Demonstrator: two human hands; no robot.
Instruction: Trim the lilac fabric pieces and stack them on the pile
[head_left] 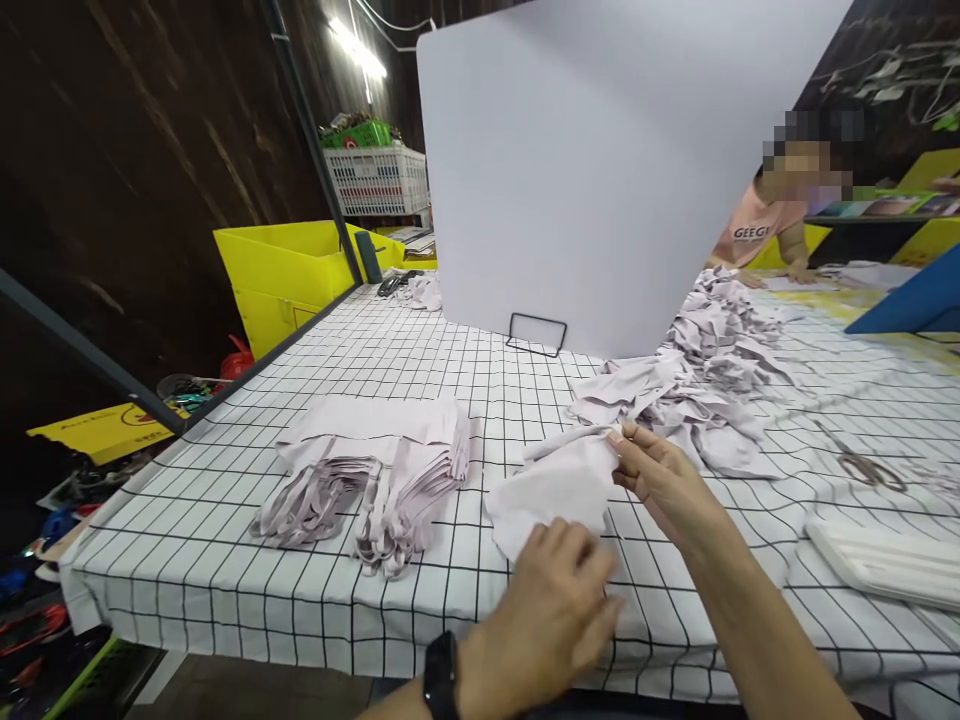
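A pale pinkish-white fabric piece [551,490] lies partly lifted off the grid-patterned tablecloth [247,590]. Its upper right corner is pinched between the thumb and fingers of my right hand [667,485]. My left hand [551,605], with a black band on the wrist, is over the lower edge of the piece. Its fingers are bent and smeared by motion, so a grip on the cloth cannot be made out. To the left sits a neat stack of similar fabric pieces [375,450], with looped strips at its front. Loose pieces [675,405] are heaped beyond my right hand.
A large white board [585,180] stands behind the work area, with a black wire stand [537,335] at its foot. Scissors [862,465] and a folded white bundle [885,565] lie at right. A person [765,225] works across the table. A yellow bin [285,270] stands at left.
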